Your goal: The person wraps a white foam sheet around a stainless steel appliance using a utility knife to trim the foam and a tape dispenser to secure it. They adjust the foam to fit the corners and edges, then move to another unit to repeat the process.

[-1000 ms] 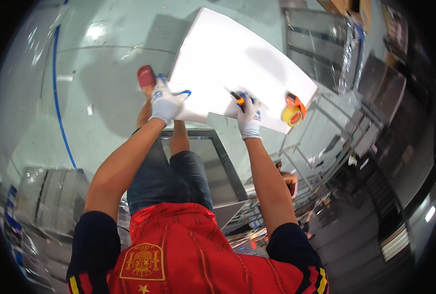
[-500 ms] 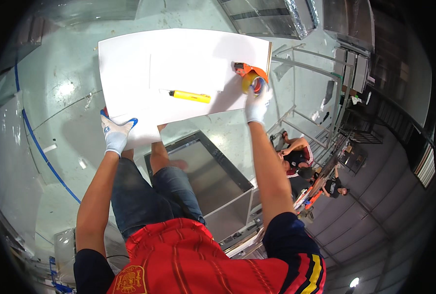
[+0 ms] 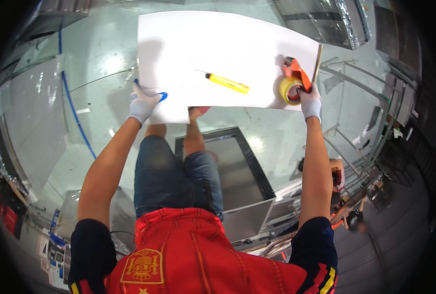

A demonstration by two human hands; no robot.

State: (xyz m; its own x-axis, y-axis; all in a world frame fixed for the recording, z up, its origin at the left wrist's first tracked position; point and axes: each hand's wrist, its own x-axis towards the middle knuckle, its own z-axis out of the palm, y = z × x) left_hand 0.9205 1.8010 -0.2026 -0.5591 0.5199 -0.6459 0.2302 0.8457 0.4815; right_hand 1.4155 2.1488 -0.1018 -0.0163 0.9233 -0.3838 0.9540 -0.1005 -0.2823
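A large white sheet or board [image 3: 218, 44] is in front of me, with a lower flap at its near left. My gloved left hand [image 3: 143, 104] is closed on its left edge, thumb with a blue tip on top; the other fingers are mostly hidden. At the right edge, my gloved right hand [image 3: 310, 102] is closed around the near end of an orange tape dispenser [image 3: 300, 73] carrying a yellowish tape roll [image 3: 284, 89]. Whether it also grips the board I cannot tell. Between my hands lies a yellow utility knife [image 3: 228, 84], its thin blade out toward the left.
Below the board, a dark-framed metal cabinet [image 3: 264, 171] stands beside my legs. Metal frame rails [image 3: 355, 81] are at the right, film-wrapped panels [image 3: 321, 19] at the far right. A blue hose [image 3: 76, 115] runs along the floor at the left. People [image 3: 336, 174] are at the right.
The board, both hands and the tape dispenser now appear farther right in view, and the board and knife look turned clockwise. My right hand stays at the dispenser, my left on the board.
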